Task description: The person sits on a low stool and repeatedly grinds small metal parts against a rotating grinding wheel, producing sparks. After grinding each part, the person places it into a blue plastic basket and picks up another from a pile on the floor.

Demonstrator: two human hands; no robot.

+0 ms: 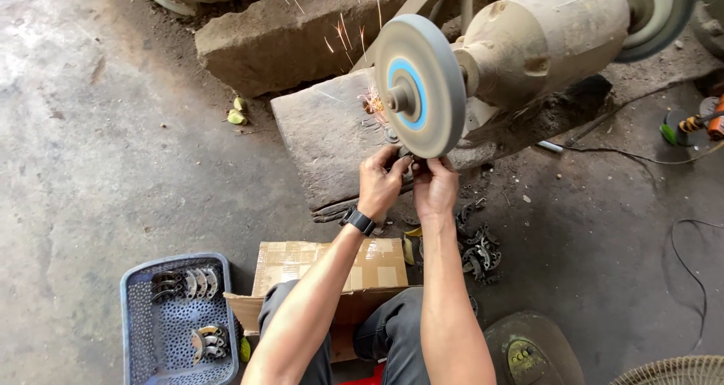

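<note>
My left hand (379, 180) and my right hand (435, 185) together pinch a small metal part (408, 163) against the lower edge of a spinning grey grinding wheel (420, 85) with a blue centre. Orange sparks (354, 34) fly up and to the left from the contact. The wheel sits on a dusty bench grinder motor (539, 38) with a second wheel (652, 8) at its far end. A black watch (358, 220) is on my left wrist. Most of the part is hidden by my fingers.
A blue perforated plastic basket (143, 332) at lower left holds several curved metal pieces. A cardboard box (332, 268) lies in front of my knees. A pile of dark metal parts (479, 253) lies right of it. Stone blocks (290, 34), cables (686, 249) and a fan (679, 370) surround.
</note>
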